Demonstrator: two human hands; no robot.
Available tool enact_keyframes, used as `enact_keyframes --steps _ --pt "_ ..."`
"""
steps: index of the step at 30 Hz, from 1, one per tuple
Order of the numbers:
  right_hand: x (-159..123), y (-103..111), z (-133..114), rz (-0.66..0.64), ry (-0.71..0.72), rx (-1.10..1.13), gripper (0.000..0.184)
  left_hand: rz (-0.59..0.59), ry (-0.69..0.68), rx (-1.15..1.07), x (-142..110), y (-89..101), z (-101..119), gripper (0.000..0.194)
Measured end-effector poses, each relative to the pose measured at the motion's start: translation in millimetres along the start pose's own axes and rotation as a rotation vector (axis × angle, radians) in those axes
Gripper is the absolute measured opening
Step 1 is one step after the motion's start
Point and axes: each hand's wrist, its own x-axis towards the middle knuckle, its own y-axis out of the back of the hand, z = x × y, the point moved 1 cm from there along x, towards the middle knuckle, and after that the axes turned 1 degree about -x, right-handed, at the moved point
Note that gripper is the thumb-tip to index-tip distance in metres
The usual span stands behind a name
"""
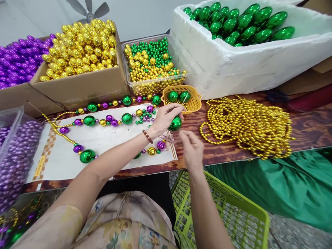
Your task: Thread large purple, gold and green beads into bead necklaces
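Observation:
My left hand (166, 118), wearing a beaded bracelet, is closed around a large shiny green bead (175, 123), which shows below its fingers. Just to the right and nearer me, my right hand (191, 148) has its fingers pinched together; what they hold is too small or hidden to tell. A bead necklace (127, 118) of green, purple and gold balls lies in rows on a white mat (109, 141). Its lower row, with a gold bead (151, 151), runs partly behind my left forearm. Small loose green and purple beads (145, 117) lie beside my left hand.
Behind stand a yellow basket (196, 103), a clear bin (155, 81), a cardboard box (85, 81) of gold beads and a white foam box (246, 65) of green ones. Gold bead strands (249, 126) lie right; a green crate (249, 207) stands below the table edge.

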Motion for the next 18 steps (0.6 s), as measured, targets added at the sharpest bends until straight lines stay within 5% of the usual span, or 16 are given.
enact_keyframes --steps 2,6,11,15,18 --pt "21.4 9.7 -12.7 0.118 0.106 -0.025 0.020 -0.163 -0.060 0.149 10.4 0.0 10.2 0.018" --pt "65.9 12.2 -36.0 0.115 0.240 0.048 0.017 -0.380 -0.163 0.417 20.2 -4.2 28.8 0.022" --pt "88.5 11.7 -52.5 0.210 0.322 0.244 0.019 -0.379 -0.117 0.478 19.2 0.9 37.1 0.016" --pt "78.8 6.4 -53.4 0.027 0.252 0.196 0.025 -0.310 -0.059 0.291 21.3 9.1 38.7 0.018" --pt "68.6 -0.4 -51.4 -0.029 0.227 0.129 0.026 -0.409 -0.045 0.257 22.1 10.7 43.6 0.015"
